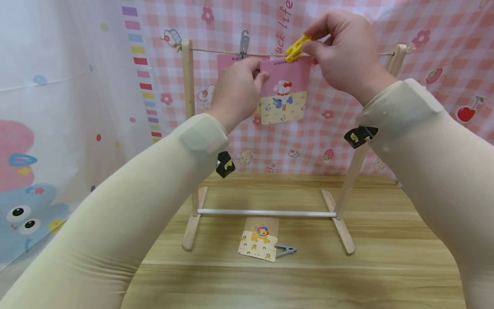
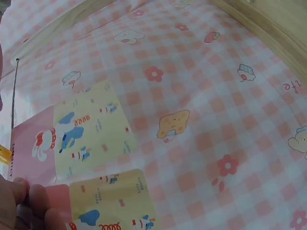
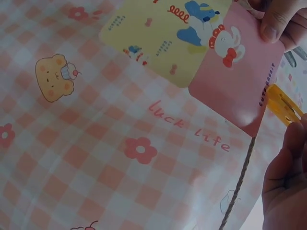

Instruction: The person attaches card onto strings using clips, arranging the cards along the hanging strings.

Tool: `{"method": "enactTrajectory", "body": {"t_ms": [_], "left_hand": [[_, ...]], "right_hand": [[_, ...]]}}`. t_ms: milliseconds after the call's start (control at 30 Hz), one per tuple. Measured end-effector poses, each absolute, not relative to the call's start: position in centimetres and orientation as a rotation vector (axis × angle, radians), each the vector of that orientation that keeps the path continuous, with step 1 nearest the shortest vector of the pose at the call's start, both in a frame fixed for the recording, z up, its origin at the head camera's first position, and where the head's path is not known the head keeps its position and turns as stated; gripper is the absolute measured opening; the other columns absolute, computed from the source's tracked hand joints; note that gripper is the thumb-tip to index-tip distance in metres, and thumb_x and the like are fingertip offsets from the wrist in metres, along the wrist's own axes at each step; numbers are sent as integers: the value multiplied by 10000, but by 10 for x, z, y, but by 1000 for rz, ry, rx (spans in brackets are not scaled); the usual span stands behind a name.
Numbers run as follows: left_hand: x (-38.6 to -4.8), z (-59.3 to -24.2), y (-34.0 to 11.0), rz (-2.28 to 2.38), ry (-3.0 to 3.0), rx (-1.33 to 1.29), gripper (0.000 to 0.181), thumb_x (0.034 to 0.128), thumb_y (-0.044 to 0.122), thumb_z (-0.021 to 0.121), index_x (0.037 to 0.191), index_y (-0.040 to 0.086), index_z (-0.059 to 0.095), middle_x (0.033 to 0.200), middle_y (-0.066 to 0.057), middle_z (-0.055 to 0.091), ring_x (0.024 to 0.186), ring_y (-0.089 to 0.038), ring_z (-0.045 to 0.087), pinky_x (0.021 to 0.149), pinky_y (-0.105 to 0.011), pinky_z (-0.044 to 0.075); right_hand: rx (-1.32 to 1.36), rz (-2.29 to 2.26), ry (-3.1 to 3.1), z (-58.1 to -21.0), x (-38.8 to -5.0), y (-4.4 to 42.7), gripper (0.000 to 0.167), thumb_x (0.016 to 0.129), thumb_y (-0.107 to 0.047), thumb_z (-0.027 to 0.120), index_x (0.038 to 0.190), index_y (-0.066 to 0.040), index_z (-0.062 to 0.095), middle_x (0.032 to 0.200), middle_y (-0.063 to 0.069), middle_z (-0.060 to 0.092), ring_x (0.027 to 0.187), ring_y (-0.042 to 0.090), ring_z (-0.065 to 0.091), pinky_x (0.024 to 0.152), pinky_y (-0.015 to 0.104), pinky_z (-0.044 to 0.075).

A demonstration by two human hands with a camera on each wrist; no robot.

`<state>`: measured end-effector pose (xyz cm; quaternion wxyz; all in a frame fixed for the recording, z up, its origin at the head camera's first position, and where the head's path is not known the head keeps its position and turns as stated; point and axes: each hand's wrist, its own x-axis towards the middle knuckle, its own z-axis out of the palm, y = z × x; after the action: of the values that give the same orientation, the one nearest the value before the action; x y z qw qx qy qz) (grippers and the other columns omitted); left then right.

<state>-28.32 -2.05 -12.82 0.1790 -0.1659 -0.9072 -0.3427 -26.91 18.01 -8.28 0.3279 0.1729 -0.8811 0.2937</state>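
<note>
Arms [image 1: 162, 176] in pale sleeves reach up, one from eight o'clock and one from four o'clock, and the hands are close together near the top.

The left hand [image 1: 237, 90] tips toward one o'clock with its back to us. Its thumb and pointer finger pinch the rabbit card [image 1: 285, 109] at the ten o'clock corner, with the thumb flat on the front. The gap between them is just as thin as the card.

The right hand [image 1: 343, 53] is a bit higher and points to ten o'clock, its wrist bent. Its thumb and pointer finger squeeze the back end of a yellow peg [image 1: 296, 49]. The peg's nose slants down to seven o'clock and sits over the card's top edge, at the rope [image 1: 216, 51]. I cannot tell if the peg bites the card.

The rabbit card hangs down by the rope, at one o'clock from the middle of the head view. Just beside it, toward nine o'clock, is another pink card [image 1: 227, 61], partly behind the left hand, with a silver peg [image 1: 244, 43] standing up above it. Down at six o'clock, a lion card [image 1: 258, 249] lies on the table [image 1: 308, 279], and a grey peg [image 1: 286, 249] is at its three o'clock side.
</note>
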Motion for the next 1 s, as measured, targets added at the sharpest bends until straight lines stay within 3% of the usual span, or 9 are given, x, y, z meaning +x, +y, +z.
{"method": "enactTrajectory", "body": {"t_ms": [233,500,767,1000], "left_hand": [[-284,-130,-16,-1075,-2515,-475,300,1118,346,484,1337,201,630,1195,14,694,1028,-117,645,838,-231,562],[-285,-134,-14,-1161,-2454,-469,325,1123,315,479,1397,209,619,1205,21,694,995,-109,626,804,-221,563],[-285,-137,-13,-1137,-2484,-463,280,1115,318,504,1319,197,652,1092,31,647,972,-108,602,801,-220,543],[-286,-139,-12,-1142,-2500,-453,300,1106,323,532,1367,226,643,1116,43,646,1004,-99,602,840,-215,540]], "right_hand": [[475,726,-2348,-79,-272,184,265,1065,-258,627,1237,-73,707,1124,-35,719,759,59,610,603,196,423],[459,790,-2414,-76,-274,185,227,1062,-238,637,1228,-100,708,1000,-168,663,750,76,603,623,191,461],[452,717,-2459,-82,-273,184,281,1077,-264,606,1296,-115,700,1177,-14,698,828,110,627,684,199,496],[456,702,-2472,-87,-274,185,307,1080,-281,598,1330,-122,680,1223,9,684,834,122,627,697,196,510]]}}
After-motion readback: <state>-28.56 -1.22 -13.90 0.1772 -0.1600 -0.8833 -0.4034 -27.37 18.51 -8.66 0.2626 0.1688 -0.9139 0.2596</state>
